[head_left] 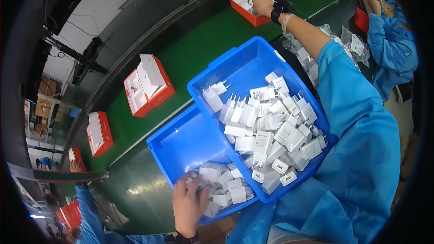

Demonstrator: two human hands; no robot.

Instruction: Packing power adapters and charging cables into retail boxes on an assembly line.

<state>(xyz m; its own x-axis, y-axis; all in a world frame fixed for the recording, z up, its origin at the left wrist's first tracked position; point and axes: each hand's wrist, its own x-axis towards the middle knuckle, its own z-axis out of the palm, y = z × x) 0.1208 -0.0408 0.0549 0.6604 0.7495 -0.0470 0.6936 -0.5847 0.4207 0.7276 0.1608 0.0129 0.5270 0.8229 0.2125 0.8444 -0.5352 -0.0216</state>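
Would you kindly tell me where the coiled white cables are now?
In the head view, the coiled white cables lie at lower centre in the left blue bin, by the left hand and lower left of the white chargers.

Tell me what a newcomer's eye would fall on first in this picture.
Probably the heap of white charger plugs in the big blue tray at the centre. Next come the person's two hands spread apart: the left hand at the white cable bundles in the adjoining tray, the right hand at an open red box near the top. The green surface behind the trays makes the red boxes stand out.
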